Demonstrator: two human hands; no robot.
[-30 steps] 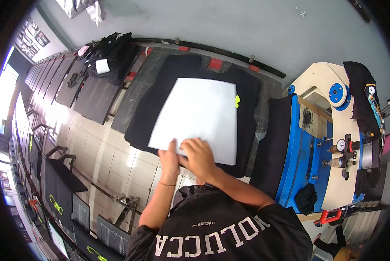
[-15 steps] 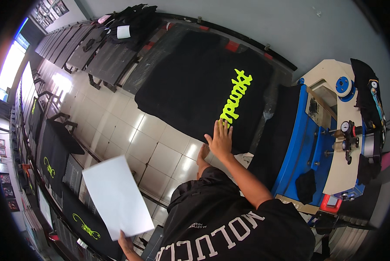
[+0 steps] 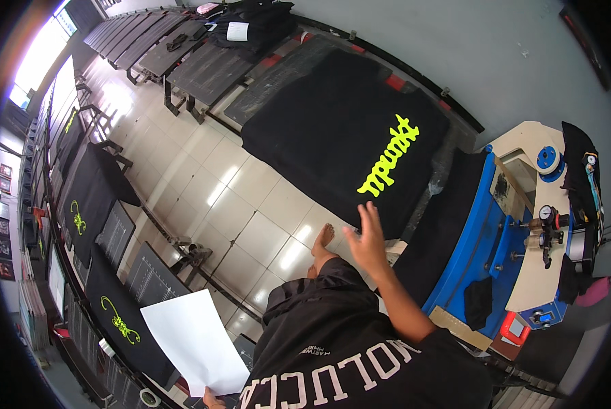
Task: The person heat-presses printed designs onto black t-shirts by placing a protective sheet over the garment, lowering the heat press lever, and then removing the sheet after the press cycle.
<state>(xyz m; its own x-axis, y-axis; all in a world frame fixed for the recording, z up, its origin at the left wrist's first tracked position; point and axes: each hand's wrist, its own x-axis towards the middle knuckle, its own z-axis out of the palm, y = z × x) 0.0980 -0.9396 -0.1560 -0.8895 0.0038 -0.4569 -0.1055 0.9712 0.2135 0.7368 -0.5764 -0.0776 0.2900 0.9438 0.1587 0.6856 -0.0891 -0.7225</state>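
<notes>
A black shirt (image 3: 305, 116) with neon yellow-green lettering (image 3: 391, 160) lies flat on a dark board at the far side. My right hand (image 3: 369, 240) is at the shirt's near edge, just below the lettering. Its fingers are stretched out and it holds nothing; it seems lifted off the fabric. Low at the left, my left hand (image 3: 213, 400) grips the lower edge of a blank white sheet of paper (image 3: 193, 341). Only part of that hand shows. The sheet hangs before a black printed garment (image 3: 120, 320) on the left row of boards.
A blue and cream press machine (image 3: 449, 273) with a pressure gauge stands at my right. Black clothes (image 3: 268, 20) are piled on the far boards, a white paper (image 3: 237, 31) on top. Rows of dark boards (image 3: 213, 71) flank a tiled floor (image 3: 203, 180).
My right hand has come off the lettering and drawn back toward me. My left hand still holds the sheet, now lower in view. The whole view has shifted.
</notes>
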